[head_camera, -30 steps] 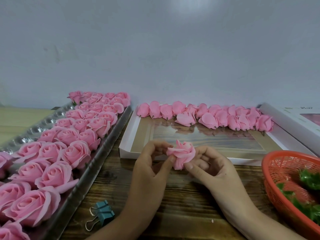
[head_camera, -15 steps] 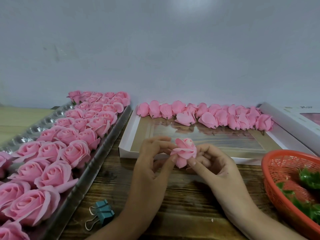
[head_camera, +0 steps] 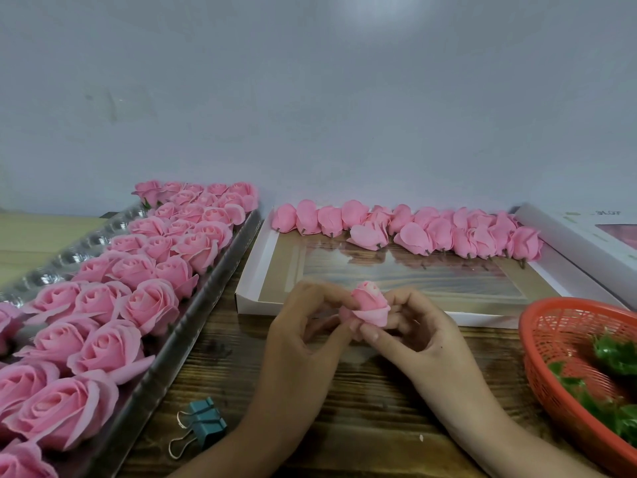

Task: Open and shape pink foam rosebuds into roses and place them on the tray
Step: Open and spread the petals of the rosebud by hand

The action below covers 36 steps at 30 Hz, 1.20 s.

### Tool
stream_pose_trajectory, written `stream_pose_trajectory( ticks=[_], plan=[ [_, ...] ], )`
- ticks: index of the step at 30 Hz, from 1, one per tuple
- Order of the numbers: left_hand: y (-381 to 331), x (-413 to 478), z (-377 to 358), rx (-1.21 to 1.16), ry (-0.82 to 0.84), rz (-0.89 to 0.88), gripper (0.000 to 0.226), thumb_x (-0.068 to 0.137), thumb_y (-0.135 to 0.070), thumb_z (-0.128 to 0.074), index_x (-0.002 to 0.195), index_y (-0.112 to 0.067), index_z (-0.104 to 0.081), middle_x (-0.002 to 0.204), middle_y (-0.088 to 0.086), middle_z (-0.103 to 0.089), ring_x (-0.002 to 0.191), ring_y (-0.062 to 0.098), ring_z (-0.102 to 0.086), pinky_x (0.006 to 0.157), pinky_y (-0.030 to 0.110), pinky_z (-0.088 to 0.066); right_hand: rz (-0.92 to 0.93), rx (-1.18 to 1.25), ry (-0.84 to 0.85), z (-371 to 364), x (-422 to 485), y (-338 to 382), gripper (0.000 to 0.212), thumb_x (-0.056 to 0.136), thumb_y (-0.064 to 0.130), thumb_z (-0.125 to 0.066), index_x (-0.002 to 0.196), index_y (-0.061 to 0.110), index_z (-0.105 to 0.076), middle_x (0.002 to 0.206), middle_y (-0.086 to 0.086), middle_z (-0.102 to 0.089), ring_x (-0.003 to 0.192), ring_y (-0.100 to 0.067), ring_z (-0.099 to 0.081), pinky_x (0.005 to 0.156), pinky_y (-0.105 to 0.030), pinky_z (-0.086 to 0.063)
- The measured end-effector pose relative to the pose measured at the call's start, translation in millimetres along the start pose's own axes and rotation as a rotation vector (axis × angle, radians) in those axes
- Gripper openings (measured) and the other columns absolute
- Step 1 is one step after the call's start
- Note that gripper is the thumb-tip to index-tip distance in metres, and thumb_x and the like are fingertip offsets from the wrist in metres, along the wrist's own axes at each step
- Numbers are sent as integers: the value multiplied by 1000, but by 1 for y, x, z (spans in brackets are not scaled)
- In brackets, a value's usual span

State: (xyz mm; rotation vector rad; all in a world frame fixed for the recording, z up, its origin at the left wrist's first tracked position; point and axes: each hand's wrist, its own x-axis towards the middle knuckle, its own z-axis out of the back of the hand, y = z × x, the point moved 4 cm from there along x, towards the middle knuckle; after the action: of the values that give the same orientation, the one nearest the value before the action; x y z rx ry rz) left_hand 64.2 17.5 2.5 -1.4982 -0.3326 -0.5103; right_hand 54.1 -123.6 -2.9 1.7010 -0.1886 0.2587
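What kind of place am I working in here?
Probably a handcraft bench for artificial flowers: a tray of shaped roses, a row of closed rosebuds on a box lid, a red basket of green leaf parts.

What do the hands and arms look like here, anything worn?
Left hand and right hand are bare: no gloves, no rings visible. Left forearm and right forearm are bare to the frame edge, with no sleeve, watch or bracelet in view. Nails look short and unpainted.

teal binder clip (head_camera: 206, 424) on wooden table (head_camera: 379, 412); red basket (head_camera: 565, 326) holding green leaves (head_camera: 613, 353)
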Motion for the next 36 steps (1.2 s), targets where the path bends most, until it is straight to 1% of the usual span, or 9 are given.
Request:
stream_pose_trajectory(
  ticks=[3,8,11,14,16,21,26,30,36],
  plan=[
    [3,-1,1,6,-12,53,28,78,-6,-72,89,-29,-60,99,-2,-67,100,16,-65,83,21,-52,4,17,-3,2,0,-1,27,71,19,-72,91,4,-61,78,-10,-75,76,-12,-72,73,-14,-52],
    [-2,-1,0,-69,-45,71,23,74,-20,-72,92,-25,-59,97,-3,-67,95,14,-66,78,16,-52,-28,52,-42,7,1,-4,34,67,22,-73,92,1,-64,80,-7,-75,74,-12,-70,72,-17,-55],
    [-2,-1,0,-91,-60,73,31,70,-23,-73,97,-25,-59,100,-4,-66,97,13,-66,78,18,-53,-59,89,-56,8,2,-6,33,66,20,-74,91,2,-65,82,-9,-75,75,-14,-71,74,-20,-57],
    [2,0,1,-98,-49,104,40,70,-23,-75,107,-23,-60,107,-3,-68,100,15,-66,81,23,-54,-78,114,-60,9,2,-7,33,66,17,-74,93,-1,-65,83,-11,-75,74,-14,-72,70,-19,-56],
    [2,1,0,-87,-26,117,40,72,-23,-74,110,-23,-62,107,-4,-69,101,13,-66,82,22,-54,-84,126,-64,9,2,-6,35,65,17,-75,93,-2,-65,83,-13,-76,74,-15,-72,69,-19,-56],
    [2,2,-1,-61,14,136,34,76,-14,-73,108,-24,-65,104,-8,-71,100,9,-66,80,16,-52,-97,125,-78,9,3,-6,44,61,20,-78,93,-6,-65,83,-17,-75,74,-18,-73,68,-20,-57],
    [3,-1,-3,-89,39,181,34,78,-12,-71,109,-24,-63,103,-6,-72,99,9,-67,83,21,-53,-114,116,-92,12,2,-7,48,59,21,-79,93,-9,-64,85,-20,-74,76,-21,-71,73,-22,-58],
    [4,-1,-2,-69,29,186,39,77,-15,-73,113,-26,-61,104,-3,-71,101,12,-66,85,24,-53,-114,120,-71,11,1,-5,43,64,18,-77,96,-8,-65,86,-19,-74,77,-20,-72,75,-23,-59],
    [2,0,1,-95,-25,145,42,67,-22,-78,107,-25,-65,102,-2,-71,96,13,-67,79,17,-52,-113,166,-66,8,1,-4,38,64,17,-77,94,-2,-66,82,-16,-74,75,-19,-72,76,-23,-59]
  ],
)
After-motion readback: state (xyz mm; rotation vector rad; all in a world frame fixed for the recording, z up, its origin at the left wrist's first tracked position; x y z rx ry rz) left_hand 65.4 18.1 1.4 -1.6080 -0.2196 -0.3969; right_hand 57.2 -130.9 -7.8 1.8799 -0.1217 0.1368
